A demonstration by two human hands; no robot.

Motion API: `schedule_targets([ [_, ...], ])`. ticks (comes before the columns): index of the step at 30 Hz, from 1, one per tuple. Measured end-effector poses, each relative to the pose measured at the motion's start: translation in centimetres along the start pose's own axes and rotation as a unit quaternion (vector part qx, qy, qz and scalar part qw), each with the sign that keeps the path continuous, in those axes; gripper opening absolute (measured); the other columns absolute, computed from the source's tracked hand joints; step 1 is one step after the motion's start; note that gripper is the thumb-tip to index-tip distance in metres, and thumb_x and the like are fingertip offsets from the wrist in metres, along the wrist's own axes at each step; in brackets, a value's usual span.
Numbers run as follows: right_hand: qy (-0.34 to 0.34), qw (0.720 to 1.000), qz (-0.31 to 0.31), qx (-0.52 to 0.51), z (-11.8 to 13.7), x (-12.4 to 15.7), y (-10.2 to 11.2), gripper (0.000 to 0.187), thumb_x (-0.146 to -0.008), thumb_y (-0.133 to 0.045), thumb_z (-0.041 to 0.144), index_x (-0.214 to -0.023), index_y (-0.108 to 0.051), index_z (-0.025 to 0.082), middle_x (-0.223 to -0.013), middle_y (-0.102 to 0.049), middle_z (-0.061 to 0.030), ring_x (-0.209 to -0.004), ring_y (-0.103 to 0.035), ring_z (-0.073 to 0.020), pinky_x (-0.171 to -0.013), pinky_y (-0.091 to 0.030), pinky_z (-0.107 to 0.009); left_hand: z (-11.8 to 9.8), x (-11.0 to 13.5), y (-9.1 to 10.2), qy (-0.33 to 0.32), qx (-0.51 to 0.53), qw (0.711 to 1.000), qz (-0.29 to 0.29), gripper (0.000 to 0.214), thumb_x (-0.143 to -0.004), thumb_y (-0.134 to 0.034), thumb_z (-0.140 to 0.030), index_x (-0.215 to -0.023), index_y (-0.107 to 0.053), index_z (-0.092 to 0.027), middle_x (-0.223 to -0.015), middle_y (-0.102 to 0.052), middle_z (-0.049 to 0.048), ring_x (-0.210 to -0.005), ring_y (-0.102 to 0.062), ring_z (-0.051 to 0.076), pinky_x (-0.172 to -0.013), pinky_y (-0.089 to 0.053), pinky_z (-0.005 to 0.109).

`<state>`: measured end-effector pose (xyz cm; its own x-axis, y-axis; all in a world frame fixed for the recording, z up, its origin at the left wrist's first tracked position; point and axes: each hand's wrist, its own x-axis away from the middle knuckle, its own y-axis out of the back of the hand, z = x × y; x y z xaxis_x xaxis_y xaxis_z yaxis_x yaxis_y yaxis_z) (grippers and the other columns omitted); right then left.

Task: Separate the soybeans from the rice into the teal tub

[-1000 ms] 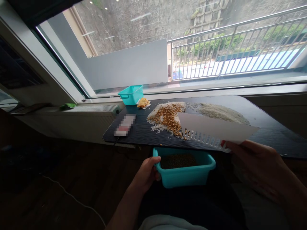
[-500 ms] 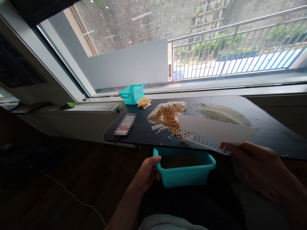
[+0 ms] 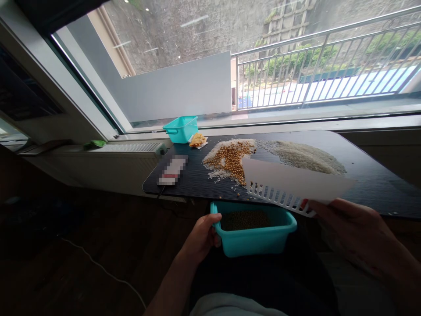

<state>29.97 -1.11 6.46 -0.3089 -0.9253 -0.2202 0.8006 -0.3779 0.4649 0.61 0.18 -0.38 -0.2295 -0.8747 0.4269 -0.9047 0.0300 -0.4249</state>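
My left hand [image 3: 204,235] is closed on the left rim of a turquoise plastic bin [image 3: 255,242], held below the table's front edge. Small dark greenish-brown grains [image 3: 246,219] lie inside it. In my right hand [image 3: 350,219] is a flat white plastic panel [image 3: 297,179], slotted along its lower edge and tilted over the table. Its left end is at a heap of yellow beans [image 3: 233,163] mixed with white grains [image 3: 215,154]. Behind the panel lies a wide pile of rice-like pale grains [image 3: 305,157], partly hidden by it.
The dark table [image 3: 194,173] stands by a window. At its far left are a second turquoise bin [image 3: 182,128] and yellow food on a paper [image 3: 198,141]. A blurred-out flat object with a cable [image 3: 173,170] lies near the left edge. A radiator [image 3: 131,151] is beyond.
The white panel has shifted slightly left and toward me, its slotted edge lower. A few beans near its left end have moved. My left hand and the bin stay almost still.
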Motion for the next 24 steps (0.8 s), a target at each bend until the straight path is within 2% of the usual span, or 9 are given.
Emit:
schedule_targets([
  [3, 0.001, 0.997, 0.071, -0.030, 0.0, -0.3, -0.6, 0.030, -0.062, -0.072, 0.051, -0.075, -0.079, 0.025, -0.075, -0.076, -0.0030, -0.076, -0.069, -0.0268, -0.070, -0.056, -0.033, 0.0, 0.0, 0.1, -0.002, 0.001, 1.000, -0.001, 0.041, -0.065, -0.073, -0.045, -0.051, -0.046, -0.018, -0.038, -0.041, -0.0059, -0.035, -0.037, 0.007, -0.037, -0.028, 0.020],
  [7, 0.006, 0.992, 0.111, -0.057, 0.3, -0.3, -1.5, 0.033, -0.063, -0.071, 0.053, -0.077, -0.079, 0.023, -0.079, -0.076, -0.0034, -0.079, -0.070, -0.0268, -0.075, -0.056, -0.035, -0.2, 0.1, 0.0, 0.001, 0.005, 1.000, -0.009, 0.041, -0.061, -0.076, -0.045, -0.051, -0.045, -0.019, -0.039, -0.040, -0.0073, -0.034, -0.037, 0.006, -0.036, -0.028, 0.020],
  [12, 0.017, 0.995, 0.086, -0.054, 0.8, -0.9, -2.4, 0.038, -0.062, -0.070, 0.054, -0.078, -0.077, 0.020, -0.080, -0.076, -0.0044, -0.076, -0.068, -0.0263, -0.074, -0.055, -0.036, -0.5, 0.2, -0.2, 0.003, 0.007, 1.000, -0.013, 0.044, -0.058, -0.077, -0.045, -0.050, -0.043, -0.019, -0.039, -0.038, -0.0079, -0.034, -0.037, 0.006, -0.036, -0.027, 0.019],
  [16, 0.033, 0.997, 0.072, -0.024, 1.1, -1.3, -3.0, 0.036, -0.065, -0.069, 0.053, -0.075, -0.076, 0.019, -0.076, -0.074, -0.0045, -0.074, -0.066, -0.0241, -0.068, -0.053, -0.032, -0.7, 0.4, -0.4, 0.001, 0.005, 1.000, -0.018, 0.044, -0.056, -0.078, -0.046, -0.049, -0.044, -0.019, -0.038, -0.038, -0.0077, -0.034, -0.037, 0.006, -0.035, -0.027, 0.020],
  [20, 0.034, 0.998, 0.045, -0.023, 1.0, -1.5, -3.0, 0.035, -0.067, -0.067, 0.054, -0.075, -0.076, 0.021, -0.075, -0.074, -0.0030, -0.073, -0.064, -0.0223, -0.067, -0.051, -0.031, -0.8, 0.4, -0.3, 0.000, -0.004, 1.000, -0.017, 0.046, -0.056, -0.077, -0.048, -0.048, -0.042, -0.019, -0.038, -0.039, -0.0072, -0.034, -0.037, 0.006, -0.036, -0.027, 0.020],
  [24, 0.052, 0.998, 0.045, -0.002, 1.0, -1.8, -2.7, 0.035, -0.066, -0.067, 0.055, -0.070, -0.074, 0.021, -0.072, -0.072, -0.0031, -0.070, -0.062, -0.0217, -0.065, -0.049, -0.030, -0.8, 0.4, -0.3, -0.002, -0.003, 1.000, -0.019, 0.045, -0.057, -0.077, -0.048, -0.050, -0.042, -0.020, -0.038, -0.038, -0.0077, -0.034, -0.037, 0.006, -0.036, -0.027, 0.020],
])
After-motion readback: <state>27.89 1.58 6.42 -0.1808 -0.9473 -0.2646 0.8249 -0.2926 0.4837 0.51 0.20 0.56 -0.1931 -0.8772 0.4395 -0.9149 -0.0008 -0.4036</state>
